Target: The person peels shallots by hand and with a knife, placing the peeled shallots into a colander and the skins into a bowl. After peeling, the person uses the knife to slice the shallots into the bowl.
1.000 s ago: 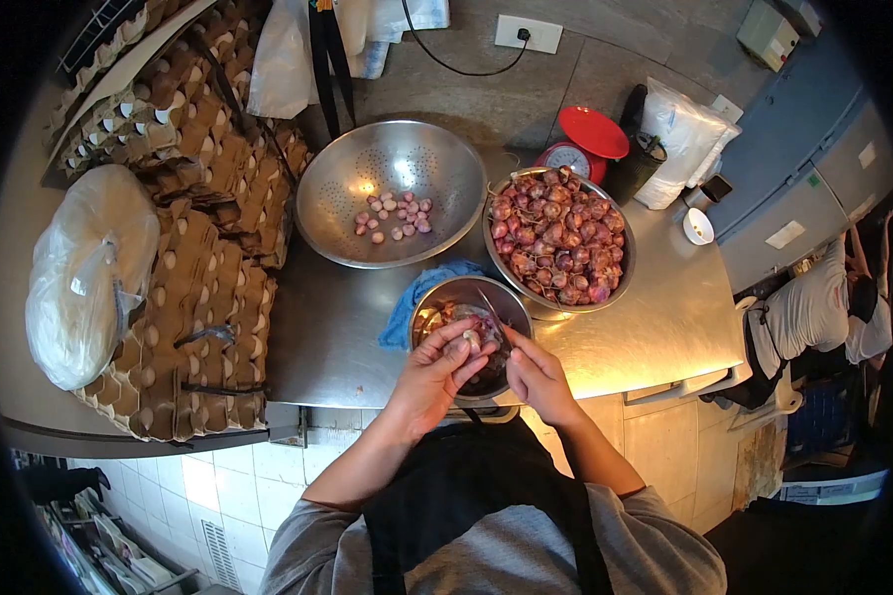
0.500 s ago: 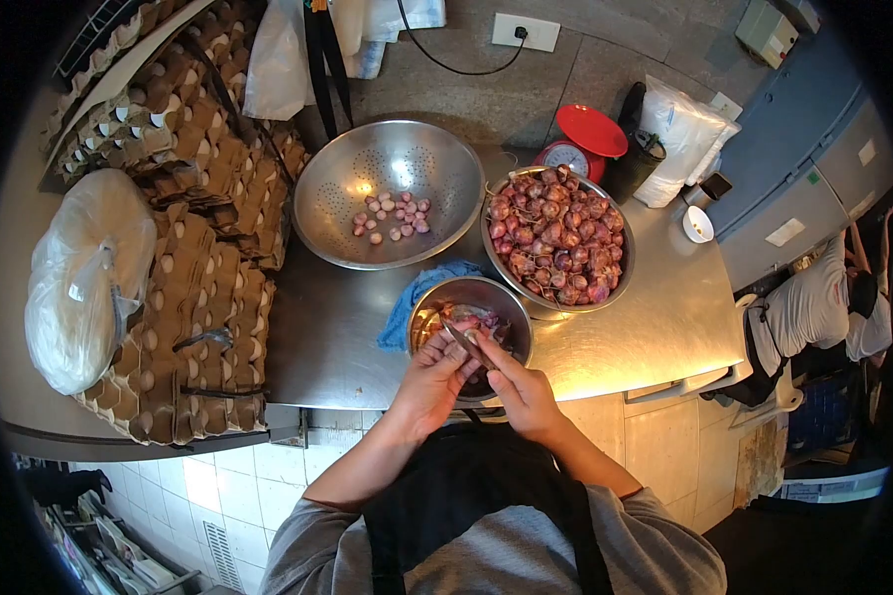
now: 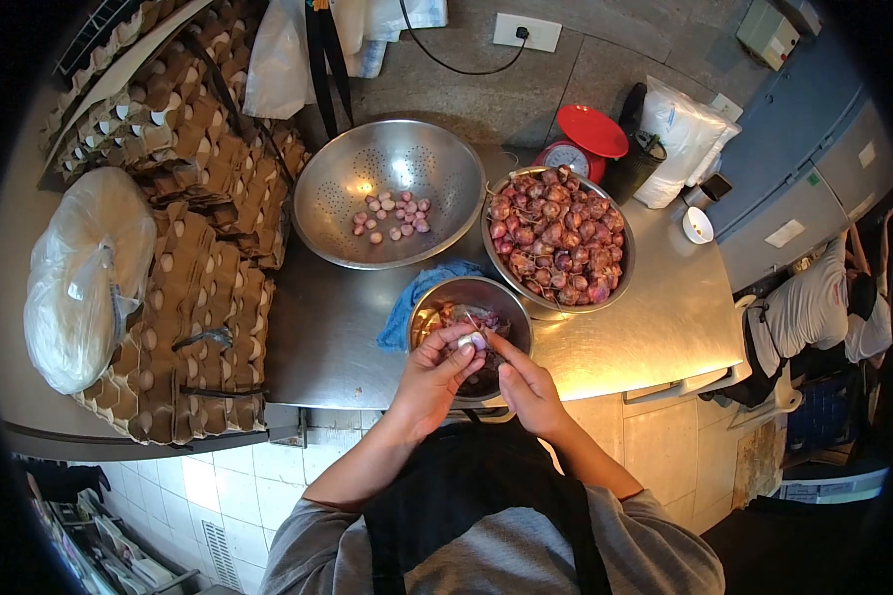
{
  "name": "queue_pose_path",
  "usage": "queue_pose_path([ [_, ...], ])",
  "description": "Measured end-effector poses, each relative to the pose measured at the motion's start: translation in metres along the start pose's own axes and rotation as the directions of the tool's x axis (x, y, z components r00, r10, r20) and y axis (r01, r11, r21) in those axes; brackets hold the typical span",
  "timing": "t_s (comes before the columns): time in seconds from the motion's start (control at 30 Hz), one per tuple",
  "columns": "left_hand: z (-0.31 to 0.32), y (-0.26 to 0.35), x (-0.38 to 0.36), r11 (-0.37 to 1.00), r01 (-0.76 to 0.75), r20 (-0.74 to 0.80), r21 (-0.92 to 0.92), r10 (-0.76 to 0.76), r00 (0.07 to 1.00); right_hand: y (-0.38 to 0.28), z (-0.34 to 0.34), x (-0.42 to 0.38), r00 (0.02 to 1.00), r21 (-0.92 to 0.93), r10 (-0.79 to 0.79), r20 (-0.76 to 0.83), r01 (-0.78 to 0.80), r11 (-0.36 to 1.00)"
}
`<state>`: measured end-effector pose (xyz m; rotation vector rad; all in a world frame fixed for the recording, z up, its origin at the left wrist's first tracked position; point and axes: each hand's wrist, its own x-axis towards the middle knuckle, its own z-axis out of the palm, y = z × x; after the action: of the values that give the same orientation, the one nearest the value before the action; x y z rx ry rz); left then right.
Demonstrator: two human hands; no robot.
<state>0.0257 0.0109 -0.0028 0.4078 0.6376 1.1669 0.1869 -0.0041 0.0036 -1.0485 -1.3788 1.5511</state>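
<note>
My left hand (image 3: 432,373) pinches a small, pale, peeled-looking shallot (image 3: 472,340) between thumb and fingers. Close against it is my right hand (image 3: 528,385), its fingers curled around a small knife, which is mostly hidden at this angle. Both hands are over the front of a steel bowl (image 3: 522,327) containing reddish-purple skins. Behind it to the right, a larger bowl (image 3: 625,283) is heaped with unpeeled red shallots (image 3: 557,236). A steel colander (image 3: 317,223) at the back left has a small group of pale pink peeled shallots (image 3: 404,210) in it.
Stacked egg trays (image 3: 193,327) and a tied plastic bag (image 3: 89,278) fill the left side. A blue cloth (image 3: 399,315) lies beside the skins bowl. Behind the heaped bowl is a red scale (image 3: 590,134). A white cup (image 3: 697,225) stands right. Another person (image 3: 803,307) is at far right.
The knife blade, plainly visible across my fingers before, has turned largely out of sight. The pale shallot now shows between my hands, and my right hand has shifted slightly.
</note>
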Motion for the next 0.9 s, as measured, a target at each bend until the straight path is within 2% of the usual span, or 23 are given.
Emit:
queue_pose_path([
  [0.17, 0.001, 0.001, -0.002, 1.000, -0.002, 0.018, 0.004, 0.002, 1.000, 0.001, 0.000, 0.001, 1.000, 0.044, -0.013, -0.004, 0.014, 0.999],
  [0.27, 0.004, 0.004, -0.004, 0.999, -0.007, -0.006, 0.036, 0.007, 1.000, 0.001, -0.003, 0.000, 0.998, 0.170, 0.033, 0.048, -0.041, 0.985],
  [0.37, 0.000, 0.004, -0.003, 1.000, -0.001, 0.053, 0.029, -0.001, 0.999, 0.000, -0.006, -0.001, 0.993, 0.292, 0.075, 0.088, -0.097, 0.952],
  [0.47, 0.000, 0.004, -0.003, 0.999, -0.007, 0.052, 0.035, 0.005, 0.999, 0.001, -0.007, -0.001, 0.990, 0.320, 0.070, 0.120, -0.106, 0.942],
  [0.67, 0.004, 0.006, -0.006, 0.988, -0.080, 0.016, 0.132, 0.078, 0.997, -0.007, 0.001, -0.001, 0.999, -0.073, -0.010, 0.045, 0.014, 0.997],
  [0.77, 0.004, 0.006, -0.006, 0.989, -0.064, 0.027, 0.130, 0.061, 0.998, -0.005, -0.001, -0.001, 0.998, 0.024, 0.023, 0.057, -0.024, 0.999],
  [0.9, 0.001, 0.005, -0.002, 0.999, -0.034, 0.019, 0.006, 0.033, 0.999, -0.003, -0.002, 0.001, 0.996, 0.111, 0.043, 0.082, -0.052, 0.992],
])
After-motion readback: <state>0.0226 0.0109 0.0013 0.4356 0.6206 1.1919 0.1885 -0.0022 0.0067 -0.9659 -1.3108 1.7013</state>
